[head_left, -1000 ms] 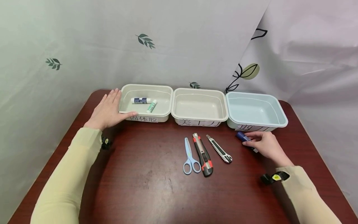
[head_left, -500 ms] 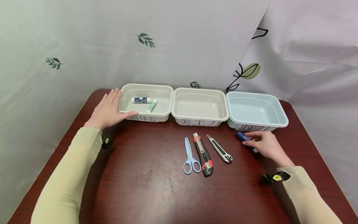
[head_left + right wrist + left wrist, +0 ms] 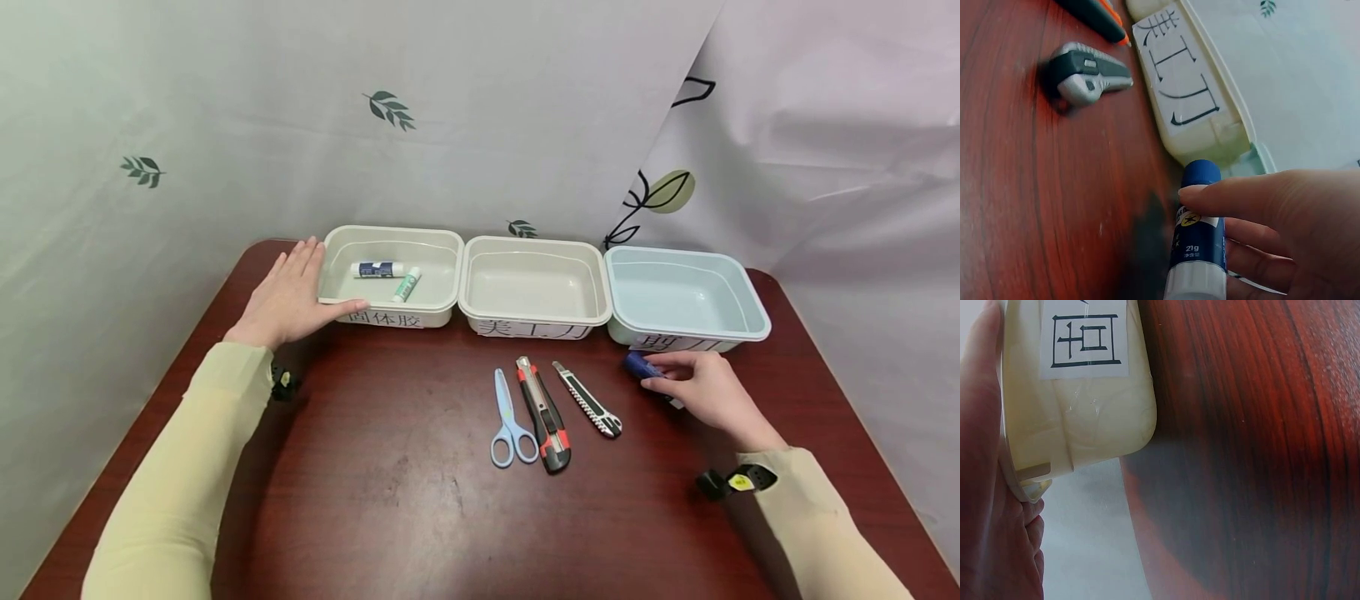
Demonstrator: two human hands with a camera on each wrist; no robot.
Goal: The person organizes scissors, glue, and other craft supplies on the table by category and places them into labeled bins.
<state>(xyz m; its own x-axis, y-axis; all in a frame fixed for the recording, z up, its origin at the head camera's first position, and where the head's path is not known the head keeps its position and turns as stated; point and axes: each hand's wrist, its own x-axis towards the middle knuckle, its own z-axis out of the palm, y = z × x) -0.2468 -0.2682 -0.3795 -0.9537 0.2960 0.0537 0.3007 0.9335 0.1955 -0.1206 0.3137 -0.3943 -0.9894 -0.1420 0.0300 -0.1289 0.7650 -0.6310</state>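
The right hand [image 3: 705,387] is curled around a blue-capped glue stick [image 3: 641,367], with the fingers [image 3: 1241,197] laid over the tube and the thumb side beneath. The stick lies low on the table [image 3: 390,492], cap end pointing left, just in front of the light blue tray [image 3: 753,312]. The right wrist view shows the blue cap [image 3: 1200,173] protruding past the fingertips and the white lower body of the tube printed "21g".

The left hand [image 3: 288,292] lies flat with straight fingers against the left wall of the cream tray on the left [image 3: 442,250]. The thumb rests along the front wall of that tray, beside its paper label. The left wrist view shows the palm [image 3: 985,487] pressed to the tray side and rim. This tray contains two glue sticks: a white and dark blue one [image 3: 377,269] and a white and green one [image 3: 407,285].

The three trays stand touching in one row along the far table edge, the middle cream tray [image 3: 600,287] between the other two.

Between the hands, near the row of trays, lie blue-handled scissors [image 3: 510,417], a red and black utility knife [image 3: 546,415] and a slimmer grey and black utility knife [image 3: 588,399], side by side and apart from each other. The slim knife lies nearest the right hand. The near half of the table is bare wood between the two sleeves.
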